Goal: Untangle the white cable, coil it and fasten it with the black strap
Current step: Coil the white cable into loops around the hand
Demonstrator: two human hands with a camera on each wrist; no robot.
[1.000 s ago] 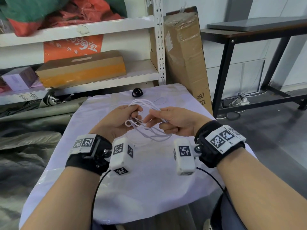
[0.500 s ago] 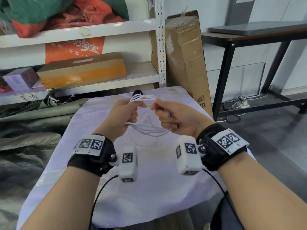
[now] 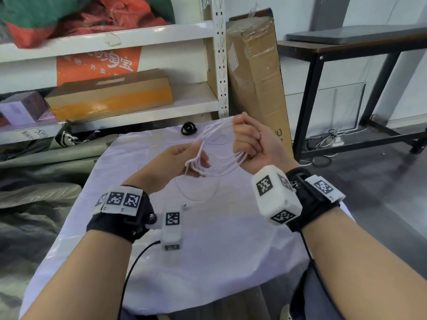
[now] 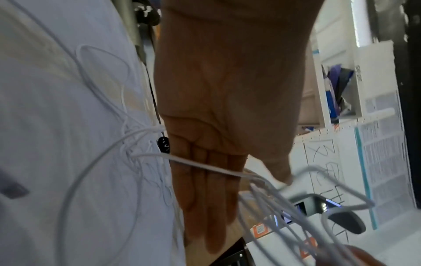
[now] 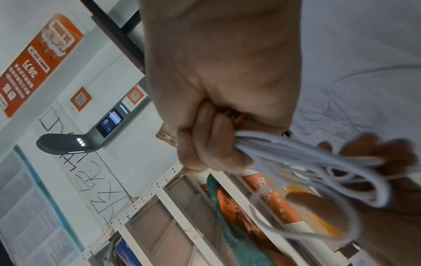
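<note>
Two hands work above the white tablecloth (image 3: 208, 250): our right hand (image 3: 253, 144) fists the white cable (image 3: 221, 167) loops, our left hand (image 3: 175, 161) pinches strands. Black strap (image 3: 188, 128) lies on its far edge.

A storeroom or back room of a small shop or delivery business — working storage, not a home. At 11 o'clock stands a white slotted-steel shelving rack (image 3: 220, 65) holding a taped cardboard box (image 3: 108, 94), an orange printed sign (image 3: 98, 63) with Chinese characters and bundled red and green bags (image 3: 76, 17). A tall cardboard carton (image 3: 254, 72) leans at 12 o'clock, grey tarpaulins (image 3: 34, 181) lie heaped at 9 o'clock, and a black metal-framed table (image 3: 346, 47) stands at 2 o'clock — bare concrete floor (image 3: 369, 176) under it.
</note>
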